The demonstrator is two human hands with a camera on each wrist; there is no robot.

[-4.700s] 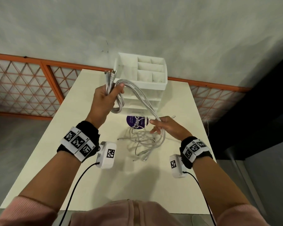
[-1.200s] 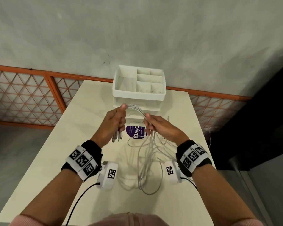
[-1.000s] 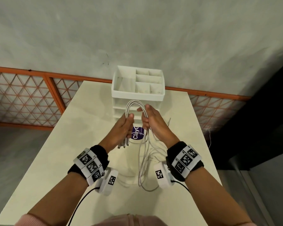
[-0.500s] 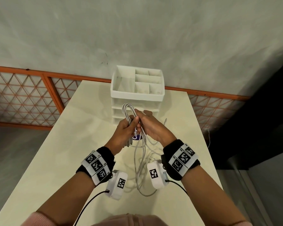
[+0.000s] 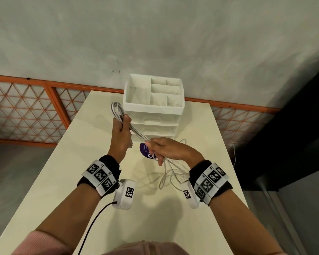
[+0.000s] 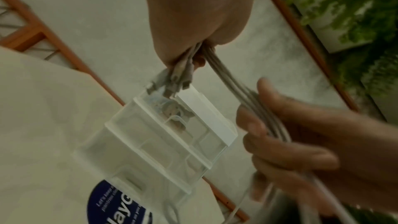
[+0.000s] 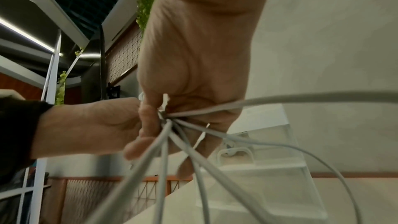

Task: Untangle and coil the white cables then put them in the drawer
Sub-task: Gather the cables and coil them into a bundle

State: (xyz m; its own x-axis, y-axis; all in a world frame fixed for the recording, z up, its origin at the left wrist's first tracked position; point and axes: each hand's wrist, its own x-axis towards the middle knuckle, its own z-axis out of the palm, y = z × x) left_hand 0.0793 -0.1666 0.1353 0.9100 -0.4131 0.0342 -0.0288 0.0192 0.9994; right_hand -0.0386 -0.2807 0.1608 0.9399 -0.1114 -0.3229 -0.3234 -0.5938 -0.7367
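Cables: white cables (image 5: 136, 133) stretch between my fists, frame centre.
Left hand (image 5: 122, 131): grasps the looped bundle.
Right hand (image 5: 164, 150): clenches trailing strands.
Left wrist view only: connector plugs (image 6: 174, 81) dangling below my fist.

Pink sleeves (image 5: 42, 242), black wristbands (image 5: 109, 163) with white coded tags, white wrist cameras (image 5: 124, 194)

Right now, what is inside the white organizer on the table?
The top compartments of the organizer look empty in the head view. The left wrist view shows something coiled inside one clear drawer, too blurred to name. The lower drawers cannot be read.
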